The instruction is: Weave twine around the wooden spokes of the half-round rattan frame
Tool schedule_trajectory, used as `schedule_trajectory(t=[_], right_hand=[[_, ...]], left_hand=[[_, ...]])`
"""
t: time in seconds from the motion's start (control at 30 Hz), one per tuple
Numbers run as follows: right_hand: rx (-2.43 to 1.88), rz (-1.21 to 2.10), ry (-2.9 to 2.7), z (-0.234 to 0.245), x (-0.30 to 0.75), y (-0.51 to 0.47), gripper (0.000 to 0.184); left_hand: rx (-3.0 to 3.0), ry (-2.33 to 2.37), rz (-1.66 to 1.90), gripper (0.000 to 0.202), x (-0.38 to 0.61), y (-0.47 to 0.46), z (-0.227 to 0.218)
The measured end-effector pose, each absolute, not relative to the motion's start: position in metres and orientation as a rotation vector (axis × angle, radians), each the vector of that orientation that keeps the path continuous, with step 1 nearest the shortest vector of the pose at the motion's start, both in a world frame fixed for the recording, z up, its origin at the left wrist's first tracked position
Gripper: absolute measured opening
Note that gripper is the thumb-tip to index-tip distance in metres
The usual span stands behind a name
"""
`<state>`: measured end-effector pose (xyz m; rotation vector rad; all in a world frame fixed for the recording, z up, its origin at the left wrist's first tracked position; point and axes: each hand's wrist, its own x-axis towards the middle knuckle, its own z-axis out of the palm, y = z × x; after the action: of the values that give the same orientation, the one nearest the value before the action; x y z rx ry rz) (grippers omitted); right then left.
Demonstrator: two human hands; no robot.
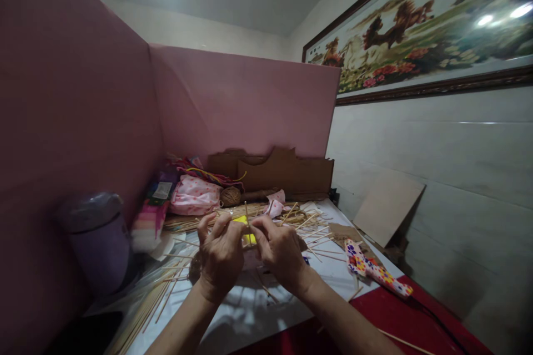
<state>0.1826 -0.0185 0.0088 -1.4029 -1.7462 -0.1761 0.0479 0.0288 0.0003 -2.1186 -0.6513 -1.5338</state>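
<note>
My left hand (221,255) and my right hand (278,247) come together over the table's middle, fingers closed in a pinch. A thin wooden stick (246,212) stands up between their fingertips, which meet at its lower part. More thin sticks (310,224) fan outward around both hands, and my hands hide where they join. Something bright yellow (240,219) shows behind the fingertips. A brown rounded piece (194,269) lies partly hidden beside my left hand.
A flower-patterned glue gun (375,272) lies at right, its cord trailing over red cloth (395,310). Loose sticks (144,310) lie at front left. Behind are a twine ball (230,196), a pink dotted cloth bundle (195,195) and cardboard (287,175). A lidded bin (97,249) stands left.
</note>
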Motion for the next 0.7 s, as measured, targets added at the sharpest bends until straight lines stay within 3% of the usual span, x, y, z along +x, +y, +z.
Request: schedule_trajectory(t=[0.7], right_hand=[[-1.365,-0.090,-1.721,0.0090,0.1815,-0.0213,0.020]], left_hand=[[-2.100,-0.615,-1.563,0.019,0.0493,0.0293,-0.0030]])
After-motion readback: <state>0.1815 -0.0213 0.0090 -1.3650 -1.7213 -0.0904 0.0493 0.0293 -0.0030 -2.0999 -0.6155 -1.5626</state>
